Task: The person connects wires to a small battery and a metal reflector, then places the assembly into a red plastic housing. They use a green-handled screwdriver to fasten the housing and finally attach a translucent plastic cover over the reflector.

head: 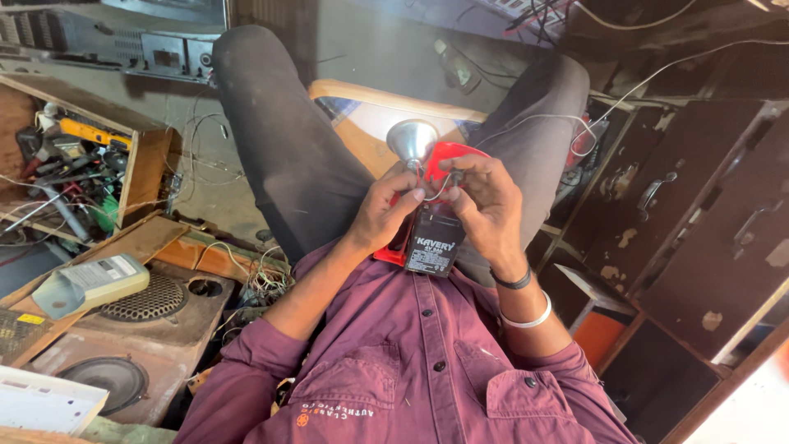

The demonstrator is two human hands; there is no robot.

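I am seated with my legs apart, and both hands meet over my lap. My left hand (386,210) grips the side of a small black rectangular battery (434,247), its thumb near thin wires at the top. On the other side, my right hand (486,205) pinches a small part at the wire ends. A silver cone-shaped reflector (412,140) stands just above the fingers. Behind the hands lies a red plastic housing (460,156), partly hidden.
A wooden speaker box (140,329) with a grey meter (90,284) on it stands at my left. Tools and wires fill an open wooden crate (140,164) at the far left. Dark metal drawers (682,214) stand at the right. A wooden stool edge (370,97) shows between my knees.
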